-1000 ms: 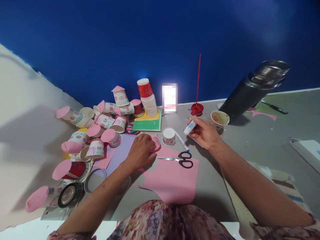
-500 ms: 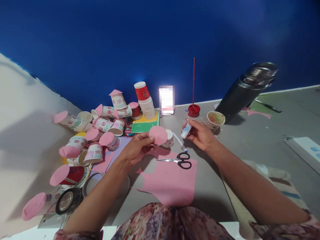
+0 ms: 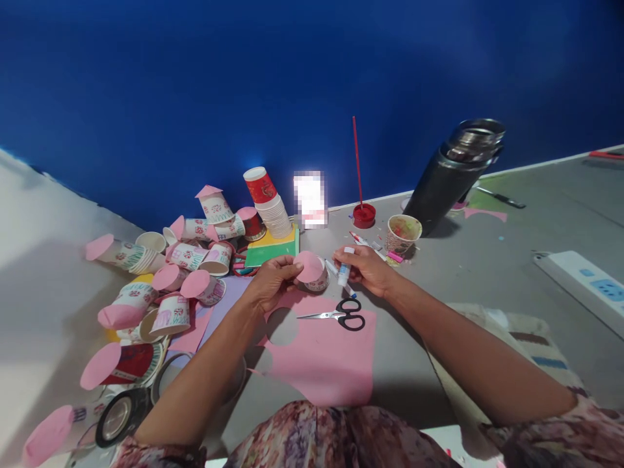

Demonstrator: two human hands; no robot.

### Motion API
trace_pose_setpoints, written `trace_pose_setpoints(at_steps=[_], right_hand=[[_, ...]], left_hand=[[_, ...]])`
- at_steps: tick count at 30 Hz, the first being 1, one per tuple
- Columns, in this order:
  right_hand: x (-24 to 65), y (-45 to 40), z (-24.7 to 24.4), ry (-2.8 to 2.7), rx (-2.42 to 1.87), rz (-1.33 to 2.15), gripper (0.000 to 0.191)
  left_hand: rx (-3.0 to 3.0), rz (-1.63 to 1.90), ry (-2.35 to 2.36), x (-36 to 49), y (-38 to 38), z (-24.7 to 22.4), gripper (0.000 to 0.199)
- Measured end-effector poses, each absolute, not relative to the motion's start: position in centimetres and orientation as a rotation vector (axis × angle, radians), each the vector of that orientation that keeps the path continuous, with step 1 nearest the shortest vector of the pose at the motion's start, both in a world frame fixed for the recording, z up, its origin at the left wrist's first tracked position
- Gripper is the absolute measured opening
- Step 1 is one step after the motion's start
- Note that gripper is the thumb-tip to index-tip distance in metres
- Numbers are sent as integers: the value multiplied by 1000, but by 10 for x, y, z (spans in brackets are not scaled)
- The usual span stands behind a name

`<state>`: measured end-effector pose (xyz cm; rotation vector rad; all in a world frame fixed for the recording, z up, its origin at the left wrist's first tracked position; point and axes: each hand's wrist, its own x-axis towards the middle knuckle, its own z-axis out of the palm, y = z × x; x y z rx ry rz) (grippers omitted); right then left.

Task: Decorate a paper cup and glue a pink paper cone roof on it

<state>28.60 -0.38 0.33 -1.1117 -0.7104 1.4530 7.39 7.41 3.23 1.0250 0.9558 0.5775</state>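
My left hand pinches the edge of a pink paper disc between thumb and fingers. Partly behind the disc stands a decorated paper cup. My right hand grips a small white glue tube, held upright with its cap end on top. Under the tube lies a white marker with a blue tip. Black-handled scissors rest closed on a cut pink sheet, below both hands.
Decorated cups with pink discs crowd the left. Behind are a leaning cup stack, a green and yellow book and a red pot. A paint-stained cup, dark flask and power strip lie right.
My right hand has brought the glue tube left, closer to the disc, and turned it more upright. The disc now overlaps the cup. The whole view has shifted slightly.
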Motion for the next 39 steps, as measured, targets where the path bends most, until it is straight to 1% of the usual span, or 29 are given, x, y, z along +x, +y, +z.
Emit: trace_pose_setpoints(at_steps=[4, 9, 14, 19, 28, 34, 39], right_hand=[[284, -2, -3, -710, -1139, 1460, 46], [282, -2, -5, -736, -1186, 1506, 45], [283, -3, -2, -768, -1184, 1528, 45], [284, -3, -1, -781, -1160, 1525, 46], [284, -2, -3, -793, -1175, 1518, 43], [283, -4, -3, -828, -1212, 1486, 44], [283, -3, -7, -891, -1273, 1399, 43]], left_hand=[[1090, 583, 1014, 72, 75, 30, 47], [1175, 588, 1042, 70, 77, 29, 43], [1209, 616, 988, 71, 83, 41, 43], [1201, 568, 920, 78, 88, 50, 47], [1266, 612, 990, 81, 89, 43, 36], [1236, 654, 991, 79, 86, 41, 37], [1155, 639, 962, 81, 83, 32, 42]])
